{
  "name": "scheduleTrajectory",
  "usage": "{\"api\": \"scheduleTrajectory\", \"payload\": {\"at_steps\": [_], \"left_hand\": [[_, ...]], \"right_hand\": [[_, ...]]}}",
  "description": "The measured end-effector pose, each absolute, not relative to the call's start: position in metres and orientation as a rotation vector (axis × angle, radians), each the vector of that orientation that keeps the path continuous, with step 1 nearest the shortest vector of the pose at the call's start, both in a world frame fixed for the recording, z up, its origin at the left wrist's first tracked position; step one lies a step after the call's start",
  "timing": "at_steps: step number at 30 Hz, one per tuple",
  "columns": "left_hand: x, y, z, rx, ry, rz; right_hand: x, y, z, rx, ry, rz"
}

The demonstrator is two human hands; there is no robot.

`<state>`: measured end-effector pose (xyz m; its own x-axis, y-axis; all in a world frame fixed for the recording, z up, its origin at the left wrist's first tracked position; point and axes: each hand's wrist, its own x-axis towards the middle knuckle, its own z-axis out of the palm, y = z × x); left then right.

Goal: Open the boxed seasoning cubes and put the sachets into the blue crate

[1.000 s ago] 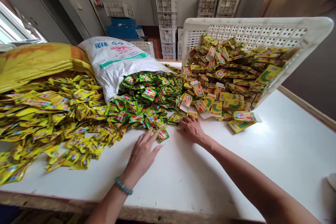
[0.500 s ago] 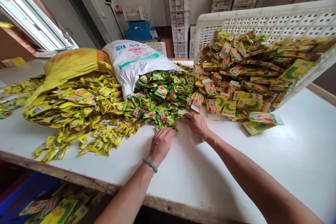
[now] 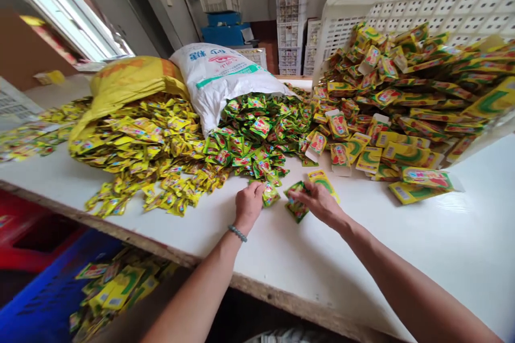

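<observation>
Holding a small, shiny green plastic packet with red print (image 3: 296, 206) between thumb and fingers, my right hand (image 3: 320, 201) sits low over the smooth white tabletop (image 3: 442, 238), its grip narrow. From here I make out a flat yellow cardboard box with a green curve (image 3: 325, 180) just beyond those knuckles, partly covered by them; whether the fingers also grip it, I cannot tell. My left hand (image 3: 249, 207), with a grey-green beaded bracelet (image 3: 237, 233) at the wrist, is half curled, thumb and forefinger close together at the edge of another green packet (image 3: 271, 195); I cannot tell whether it is pinched or only touched. That packet lies at the near edge of a heap of green and red packets (image 3: 261, 128) spilling from a white woven sack with blue and green print (image 3: 229, 75). Left of it I see a loose heap of yellow packets (image 3: 148, 134) at the mouth of a yellow woven sack (image 3: 132, 77). On my right, a tilted white plastic crate with square holes (image 3: 442, 15) opens toward me, and a jumble of yellow and red cardboard boxes (image 3: 374, 144) spills onto the tabletop.
</observation>
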<state>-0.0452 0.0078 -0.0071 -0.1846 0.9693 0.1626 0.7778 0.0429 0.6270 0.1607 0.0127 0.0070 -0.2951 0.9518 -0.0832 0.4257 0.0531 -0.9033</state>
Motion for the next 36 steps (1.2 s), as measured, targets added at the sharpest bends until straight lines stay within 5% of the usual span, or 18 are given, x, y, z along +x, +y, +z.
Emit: {"api": "scheduleTrajectory", "payload": {"at_steps": [8, 15, 21, 28, 36], "left_hand": [[-0.061, 0.009, 0.016, 1.879, 2.102, 0.868], [-0.145, 0.003, 0.031, 1.828, 2.502, 0.640], [-0.164, 0.005, 0.030, 1.592, 2.416, 0.847], [-0.067, -0.013, 0.034, 0.965, 1.300, 1.206], [0.003, -0.031, 0.036, 0.768, 1.060, 0.983]], "right_hand": [[0.127, 0.036, -0.001, -1.508, -1.923, 0.906], [0.129, 0.035, 0.011, -1.430, -1.751, 0.969], [0.161, -0.006, 0.023, -1.397, -1.458, 1.406], [0.158, -0.022, 0.032, -0.976, -0.830, 1.714], [0.154, -0.018, 0.019, -0.993, -0.760, 1.511]]}}
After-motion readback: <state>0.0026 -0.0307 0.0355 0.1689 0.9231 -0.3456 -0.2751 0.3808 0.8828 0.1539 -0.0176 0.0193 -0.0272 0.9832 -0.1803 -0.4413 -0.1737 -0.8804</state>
